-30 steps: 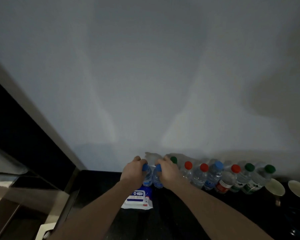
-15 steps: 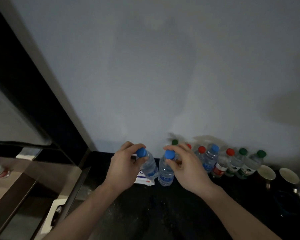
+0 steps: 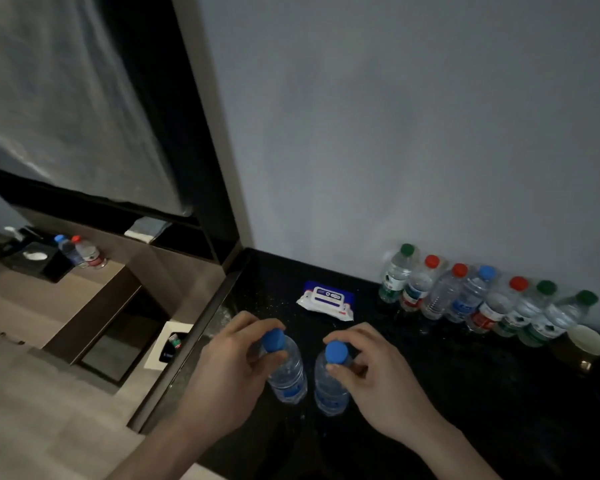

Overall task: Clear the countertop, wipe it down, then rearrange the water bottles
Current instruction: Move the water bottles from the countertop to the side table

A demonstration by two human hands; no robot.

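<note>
the left hand (image 3: pixel 229 368) grips the neck of a blue-capped water bottle (image 3: pixel 286 370), fingers curled round it just under the cap. the right hand (image 3: pixel 371 372) pinches the neck of a second blue-capped bottle (image 3: pixel 331 382) the same way. both bottles are just beside each other, not touching, near the front of the black countertop (image 3: pixel 465 393), slightly tilted; whether their bases rest on it cannot be told. behind them, on the same countertop, a pack of wet wipes (image 3: pixel 326 301) lies flat, apart from both. to the right of the wipes, a row of seven bottles (image 3: pixel 482 299) with green, red and blue caps stands close together along the grey wall (image 3: pixel 395 133). at the right end of that row sits a paper cup (image 3: pixel 587 344), just beside the last bottle. nothing lies between the held bottles and the row.
</note>
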